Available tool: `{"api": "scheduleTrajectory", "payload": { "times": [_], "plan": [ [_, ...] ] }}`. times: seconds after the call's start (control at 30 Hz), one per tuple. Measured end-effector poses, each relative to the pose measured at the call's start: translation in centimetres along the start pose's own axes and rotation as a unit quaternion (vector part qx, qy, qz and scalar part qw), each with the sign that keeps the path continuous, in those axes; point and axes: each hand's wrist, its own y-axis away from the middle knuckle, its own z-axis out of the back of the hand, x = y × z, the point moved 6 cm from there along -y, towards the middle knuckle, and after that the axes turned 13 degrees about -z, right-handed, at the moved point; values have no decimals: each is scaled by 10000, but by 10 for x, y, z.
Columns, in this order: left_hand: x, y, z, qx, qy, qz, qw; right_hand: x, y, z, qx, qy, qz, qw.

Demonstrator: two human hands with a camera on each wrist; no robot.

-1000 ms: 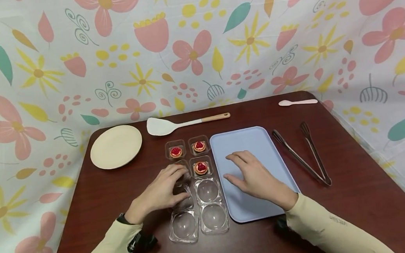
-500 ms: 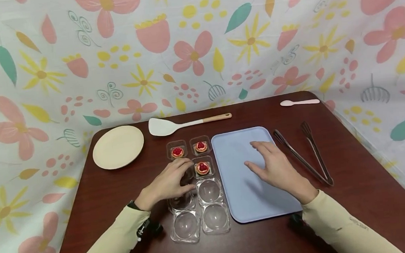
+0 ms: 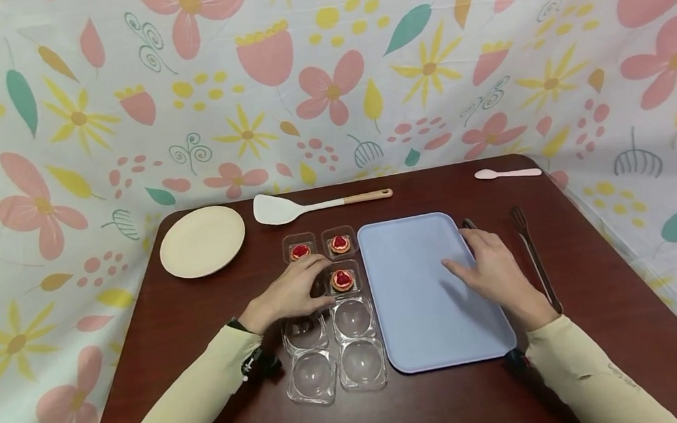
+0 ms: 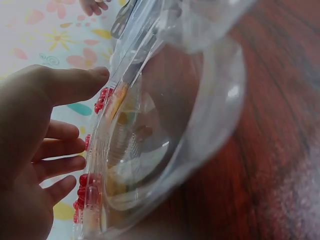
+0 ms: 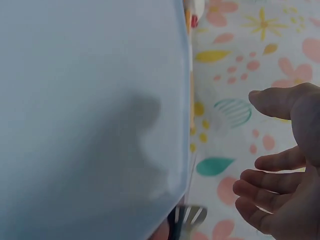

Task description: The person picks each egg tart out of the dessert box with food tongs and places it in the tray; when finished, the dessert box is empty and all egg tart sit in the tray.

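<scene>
My left hand [image 3: 288, 295] hovers over the left side of the clear plastic boxes, thumb and fingers apart with nothing between them. In the left wrist view its fingertips come close to the edge of a clear lid [image 4: 220, 100]. Three red-topped tarts show in the boxes: a near one [image 3: 342, 280], a far right one [image 3: 339, 244] and a far left one [image 3: 300, 251]. Whatever lies under the left hand is hidden. Fingers loosely bent, my right hand [image 3: 499, 275] hangs over the right edge of the blue tray [image 3: 421, 297], partly covering the tongs [image 3: 533, 257].
Round lids, like this clear one [image 3: 363, 362], lie folded toward me. A cream plate [image 3: 202, 241] stands at the far left, with a white spatula [image 3: 276, 209] beside it. At the far right lies a small pink spoon [image 3: 507, 173]. A flowered cloth [image 3: 330, 94] hangs behind the table.
My right hand has moved right, from over the middle of the tray to its edge by the tongs. My left hand has shifted slightly forward over the boxes.
</scene>
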Motion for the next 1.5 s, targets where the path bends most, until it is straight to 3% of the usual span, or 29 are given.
{"api": "scheduleTrajectory", "payload": {
  "times": [0.37,0.6,0.9,1.17,1.5],
  "plan": [
    [3,-7,-5,112,0,70,9999,-44,-6,8,83,303,-642,9974],
    [4,-11,-9,-5,87,1,10000,-68,-9,11,186,559,-962,9936],
    [7,-13,-11,-24,102,21,9999,-94,-8,10,584,777,-1600,9823],
    [9,-15,-14,76,115,113,9998,-107,-5,9,615,925,-1790,9776],
    [8,-17,-14,99,32,136,9999,-121,-2,7,981,1095,-1957,9696]
  ]
}}
